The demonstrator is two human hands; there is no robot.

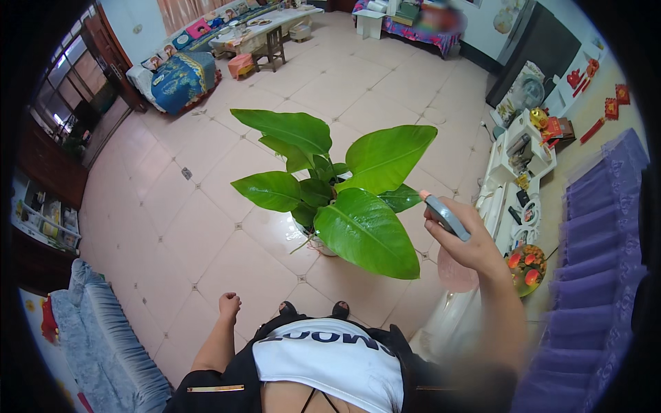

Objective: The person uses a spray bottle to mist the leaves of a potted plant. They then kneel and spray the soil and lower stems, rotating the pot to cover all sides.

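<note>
A potted plant (365, 224) with several broad green leaves stands on the floor in front of me. Its leaves look wet and shiny, and they mostly hide the white pot (323, 246). My right hand (468, 237) is closed round the neck of a spray bottle (458, 272) with a grey head and a clear pinkish body. The bottle's nozzle points left at the right-hand leaves, close to one leaf's tip. Low on the left, my left hand (230, 304) hangs by my side with its fingers curled and nothing visible in them.
A white cabinet (482, 275) along the right wall bears small items and a fruit-patterned round plate (527, 270). Purple curtain cloth (595, 261) hangs beside it. A blue-covered sofa (103, 337) is at lower left. Farther back are a table (265, 31) and an orange stool (240, 66).
</note>
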